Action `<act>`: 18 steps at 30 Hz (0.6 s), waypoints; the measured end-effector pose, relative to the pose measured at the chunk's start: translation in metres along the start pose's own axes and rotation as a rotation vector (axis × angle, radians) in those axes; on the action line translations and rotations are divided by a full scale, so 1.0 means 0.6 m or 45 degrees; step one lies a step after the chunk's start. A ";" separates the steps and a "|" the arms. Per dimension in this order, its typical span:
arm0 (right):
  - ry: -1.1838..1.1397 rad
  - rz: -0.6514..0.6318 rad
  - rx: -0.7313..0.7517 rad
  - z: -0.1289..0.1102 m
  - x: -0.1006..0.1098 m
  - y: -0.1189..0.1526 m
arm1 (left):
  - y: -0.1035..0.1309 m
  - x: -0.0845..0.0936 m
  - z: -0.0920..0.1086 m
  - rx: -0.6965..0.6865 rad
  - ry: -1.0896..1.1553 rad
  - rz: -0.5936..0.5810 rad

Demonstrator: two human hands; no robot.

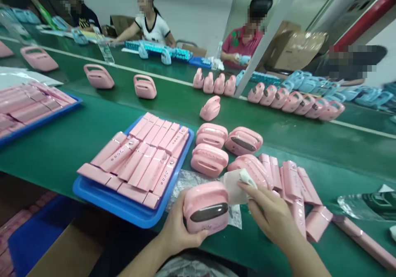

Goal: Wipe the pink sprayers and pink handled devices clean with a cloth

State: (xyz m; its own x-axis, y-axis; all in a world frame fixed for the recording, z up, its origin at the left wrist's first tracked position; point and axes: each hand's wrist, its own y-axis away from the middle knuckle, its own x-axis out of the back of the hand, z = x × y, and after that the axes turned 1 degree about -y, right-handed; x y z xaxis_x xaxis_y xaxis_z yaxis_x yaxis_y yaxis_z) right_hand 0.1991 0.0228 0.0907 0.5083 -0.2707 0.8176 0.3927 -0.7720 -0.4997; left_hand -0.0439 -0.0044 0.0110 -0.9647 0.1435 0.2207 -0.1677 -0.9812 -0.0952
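Observation:
My left hand (177,229) grips a pink plastic housing (204,196) with a carrying handle on top and a dark oval window facing me. Pinched in the fingers of my right hand (274,213) is a thin white wiping cloth (233,186), which hangs at the housing's right edge; whether it touches cannot be told. Beneath them lies a crumpled clear plastic sheet (182,182). Just beyond my hands, several similar pink housings (209,160) sit close together, one with its dark window (244,143) showing.
A blue tray (145,219) holds rows of long pink casings at left; more casings (292,184) lie loose at right. Pink housings (145,86) stand along the green belt (173,99). Co-workers (154,25) sit opposite near light-blue parts. A slanted post (262,42) rises beyond the belt.

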 end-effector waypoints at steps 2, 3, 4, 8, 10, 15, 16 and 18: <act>-0.049 -0.014 0.039 -0.011 -0.008 -0.012 | 0.009 -0.006 -0.022 -0.159 -0.065 0.004; -0.081 -0.018 0.058 -0.017 -0.012 -0.018 | 0.014 -0.009 -0.037 -0.240 -0.082 -0.001; -0.111 -0.020 0.079 -0.022 -0.016 -0.022 | 0.017 -0.011 -0.052 -0.277 -0.086 -0.020; -0.197 0.003 0.143 -0.034 -0.031 -0.027 | 0.017 0.000 -0.081 -0.230 -0.096 -0.144; -0.239 0.032 0.141 -0.035 -0.040 -0.025 | 0.013 0.018 -0.063 -0.239 -0.150 -0.198; -0.327 0.123 0.097 -0.037 -0.046 -0.027 | 0.000 0.056 0.038 -0.272 -0.414 -0.069; -0.356 0.120 0.107 -0.036 -0.045 -0.029 | -0.002 0.058 0.054 -0.293 -0.455 0.002; -0.399 0.072 0.153 -0.031 -0.043 -0.029 | -0.008 0.061 0.074 -0.328 -0.508 0.101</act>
State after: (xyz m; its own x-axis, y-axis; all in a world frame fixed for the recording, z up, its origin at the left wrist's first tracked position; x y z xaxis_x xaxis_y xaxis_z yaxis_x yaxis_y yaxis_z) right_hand 0.1648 0.0325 0.0839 0.7352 -0.1071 0.6693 0.4350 -0.6827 -0.5871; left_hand -0.0692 -0.0005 0.0628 -0.8317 -0.0405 0.5537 -0.1905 -0.9160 -0.3531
